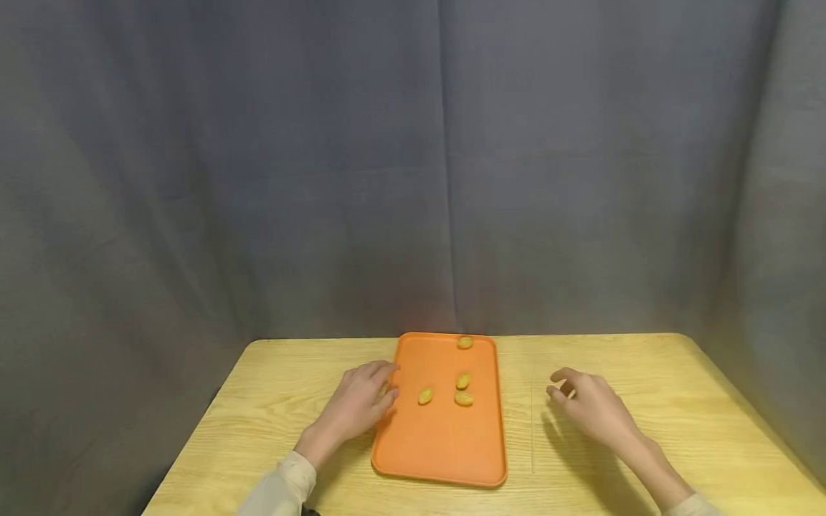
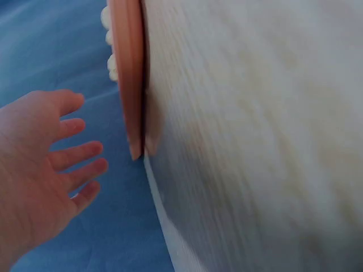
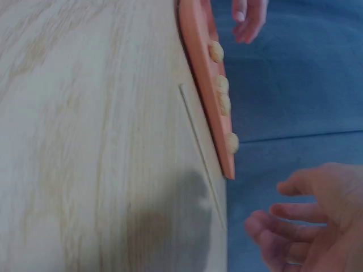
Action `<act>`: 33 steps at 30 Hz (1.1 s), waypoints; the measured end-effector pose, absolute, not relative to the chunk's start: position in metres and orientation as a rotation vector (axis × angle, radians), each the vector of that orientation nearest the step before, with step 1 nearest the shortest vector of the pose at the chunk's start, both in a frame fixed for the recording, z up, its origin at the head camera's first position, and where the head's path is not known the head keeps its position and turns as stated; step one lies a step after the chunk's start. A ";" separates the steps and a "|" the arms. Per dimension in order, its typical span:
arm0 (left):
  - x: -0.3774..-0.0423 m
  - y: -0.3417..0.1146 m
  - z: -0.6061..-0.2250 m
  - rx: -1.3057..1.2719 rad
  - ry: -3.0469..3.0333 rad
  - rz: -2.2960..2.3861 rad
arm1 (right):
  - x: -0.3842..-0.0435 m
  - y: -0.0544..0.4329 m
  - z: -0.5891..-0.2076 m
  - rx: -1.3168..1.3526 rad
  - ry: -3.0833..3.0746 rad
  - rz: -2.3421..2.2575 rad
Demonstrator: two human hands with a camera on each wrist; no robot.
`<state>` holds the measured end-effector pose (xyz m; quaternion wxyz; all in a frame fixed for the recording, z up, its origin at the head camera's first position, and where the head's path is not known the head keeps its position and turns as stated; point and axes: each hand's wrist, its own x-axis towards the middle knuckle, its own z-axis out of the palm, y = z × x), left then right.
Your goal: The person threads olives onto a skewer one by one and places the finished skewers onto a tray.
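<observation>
An orange tray lies on the wooden table, with several tan, wrinkled nuts that look like walnuts on it. One walnut is at the far edge, two more, one of them this walnut, sit close together right of the middle, and another walnut lies left of them. My left hand hovers over the tray's left edge, fingers loosely spread; a further walnut shows between its thumb and forefinger. In the left wrist view this hand is empty. My right hand hangs over the table, fingers loosely bent, holding nothing.
A thin, pale stick lies lengthwise on the table between the tray and my right hand. Grey-blue curtains hang behind the table and at both sides.
</observation>
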<state>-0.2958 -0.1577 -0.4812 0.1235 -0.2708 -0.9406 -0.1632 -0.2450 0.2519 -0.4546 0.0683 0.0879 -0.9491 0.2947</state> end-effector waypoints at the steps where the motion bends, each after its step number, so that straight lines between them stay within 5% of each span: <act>1: -0.297 -0.156 -0.482 -0.804 -2.730 -0.447 | -0.248 0.249 -0.456 0.271 -2.839 0.904; 33: -0.286 -0.106 -0.484 -0.914 -2.863 -0.438 | -0.237 0.215 -0.484 -0.093 -3.031 1.005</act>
